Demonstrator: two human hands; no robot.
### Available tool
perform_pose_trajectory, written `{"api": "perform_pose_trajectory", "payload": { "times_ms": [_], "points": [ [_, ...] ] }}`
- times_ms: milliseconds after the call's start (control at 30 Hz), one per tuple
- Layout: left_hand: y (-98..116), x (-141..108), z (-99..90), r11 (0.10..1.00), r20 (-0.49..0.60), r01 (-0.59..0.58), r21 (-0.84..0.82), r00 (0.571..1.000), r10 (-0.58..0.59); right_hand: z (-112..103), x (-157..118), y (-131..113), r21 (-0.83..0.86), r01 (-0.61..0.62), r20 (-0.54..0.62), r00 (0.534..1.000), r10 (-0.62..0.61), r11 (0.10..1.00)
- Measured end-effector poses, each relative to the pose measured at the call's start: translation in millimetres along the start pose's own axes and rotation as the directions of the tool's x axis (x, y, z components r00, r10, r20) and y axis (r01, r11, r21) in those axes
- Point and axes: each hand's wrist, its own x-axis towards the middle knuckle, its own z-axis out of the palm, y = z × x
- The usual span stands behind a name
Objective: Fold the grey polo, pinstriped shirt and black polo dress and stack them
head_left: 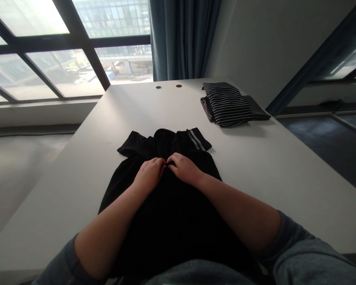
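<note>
A black short-sleeved garment (pixel 172 209), which looks like a shirt or jacket, lies spread on the white table with its collar end away from me. Two pale stripes cross its right sleeve. My left hand (pixel 150 172) pinches the dark cloth at the middle of the upper front. Right beside it, my right hand (pixel 183 168) is closed on the same spot from the other side. The fingertips of both hands almost meet there. Whether a button or a zip lies between them is too dark to make out. The lower end reaches toward my body.
At the back right of the white table (pixel 112 111) lies a stack of folded clothes, a black-and-white striped one (pixel 227 103) over darker ones (pixel 256 107). Two cable holes (pixel 178 86) sit near the far edge. Behind are a blue curtain (pixel 180 39) and windows.
</note>
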Motion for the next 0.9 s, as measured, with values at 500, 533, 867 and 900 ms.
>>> {"api": "perform_pose_trajectory", "payload": {
  "times_ms": [500,533,867,900],
  "points": [
    [-1,-1,5.2,0.987,-0.027,-0.077,0.143,0.996,0.082,-6,3,1,0.097,0.009,0.02,1.0,-0.011,0.995],
    [-1,-1,4.5,0.988,-0.033,-0.069,0.14,0.997,0.074,-7,3,1,0.101,0.013,0.021,1.0,-0.015,0.995],
    [4,-2,-7.6,0.998,-0.025,0.059,-0.013,0.998,-0.059,-9,3,3,0.154,0.075,0.012,0.997,-0.078,0.985],
    [3,-1,-8.9,0.995,-0.007,0.081,-0.054,0.997,-0.081,-9,2,3,0.159,0.085,0.008,0.996,-0.088,0.984]
  ]
}}
